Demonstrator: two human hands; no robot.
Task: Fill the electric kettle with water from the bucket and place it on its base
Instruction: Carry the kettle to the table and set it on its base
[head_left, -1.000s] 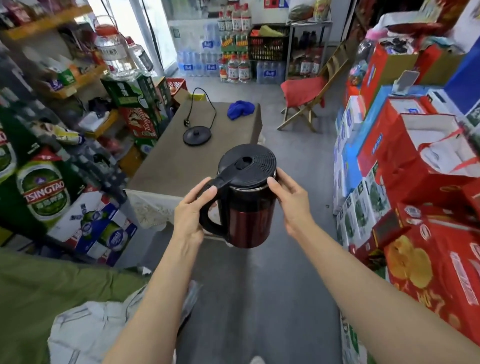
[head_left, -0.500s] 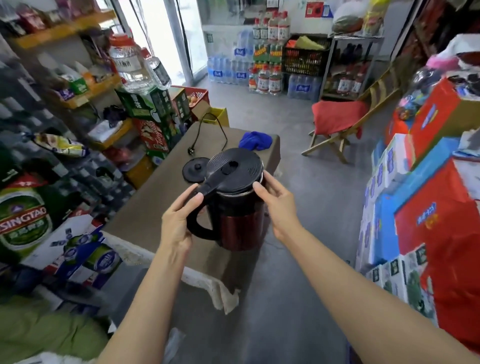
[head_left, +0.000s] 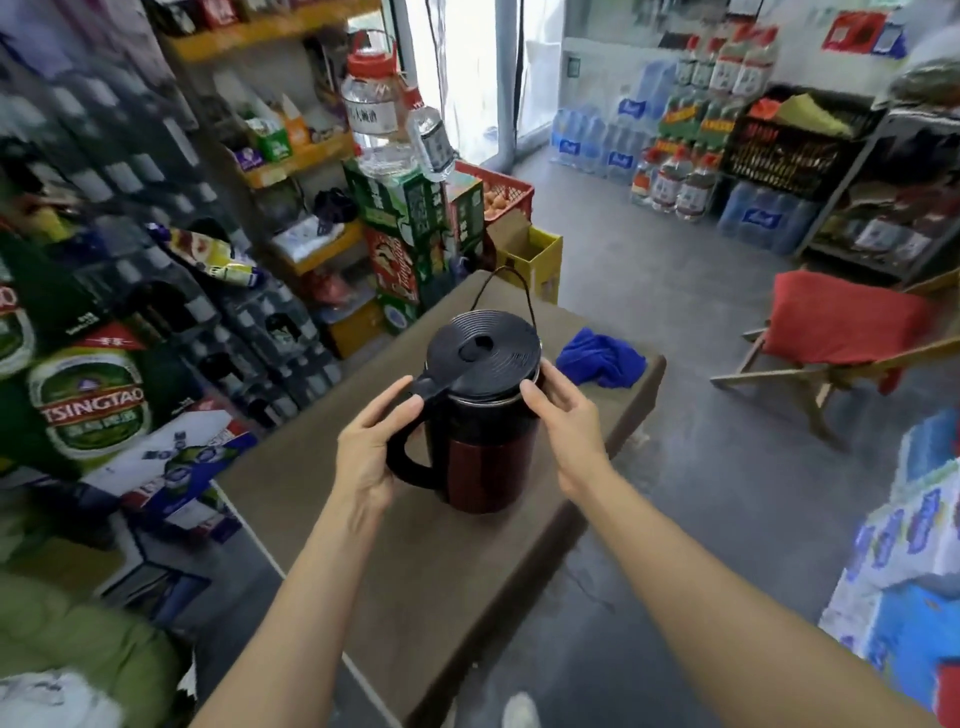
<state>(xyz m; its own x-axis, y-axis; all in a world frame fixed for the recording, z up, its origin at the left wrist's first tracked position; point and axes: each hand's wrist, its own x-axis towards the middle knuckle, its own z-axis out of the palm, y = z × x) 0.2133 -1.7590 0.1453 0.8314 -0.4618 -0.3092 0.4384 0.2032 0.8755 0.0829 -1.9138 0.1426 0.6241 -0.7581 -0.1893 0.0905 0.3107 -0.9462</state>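
Note:
The electric kettle (head_left: 480, 410), dark red with a black ribbed lid and black handle, is upright over the middle of the brown table (head_left: 441, 571). My left hand (head_left: 371, 441) grips its handle on the left. My right hand (head_left: 563, 415) presses against the kettle's right side near the lid rim. The kettle hides its round base; only the black power cord (head_left: 506, 283) loops up behind the lid. No bucket is in view.
A blue cloth (head_left: 602, 358) lies on the table's far right corner. Stacked drink boxes (head_left: 410, 228) and shelves line the left. A red folding chair (head_left: 836, 332) stands at right, bottled water packs (head_left: 763, 218) at the back, boxes (head_left: 914, 561) at near right.
I have moved forward along the table with the kettle in both hands. The kettle now sits over the spot where the black base was visible, and the base is hidden behind it.

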